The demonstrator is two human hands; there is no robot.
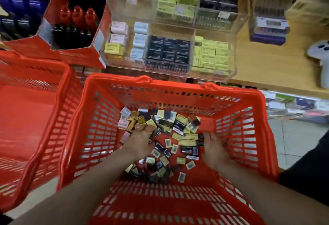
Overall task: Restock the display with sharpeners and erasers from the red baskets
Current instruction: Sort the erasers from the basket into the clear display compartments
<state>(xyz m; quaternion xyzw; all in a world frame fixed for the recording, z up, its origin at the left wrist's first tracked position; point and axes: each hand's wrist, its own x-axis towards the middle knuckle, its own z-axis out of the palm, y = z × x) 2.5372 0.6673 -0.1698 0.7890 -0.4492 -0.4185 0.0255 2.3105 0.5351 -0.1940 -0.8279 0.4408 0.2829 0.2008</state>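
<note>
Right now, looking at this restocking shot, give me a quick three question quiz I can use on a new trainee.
1. True or false: both hands are inside the red basket that holds the small boxes.
2. Multiple choice: the clear display stands where relative to that basket? A) behind the person B) beyond its far rim, on the wooden shelf C) inside the second red basket
3. Fill in: the second red basket sits to the person's ____.

Key: 1 true, the left hand and right hand both reach in among the boxes. 2 B. 3 left.
</note>
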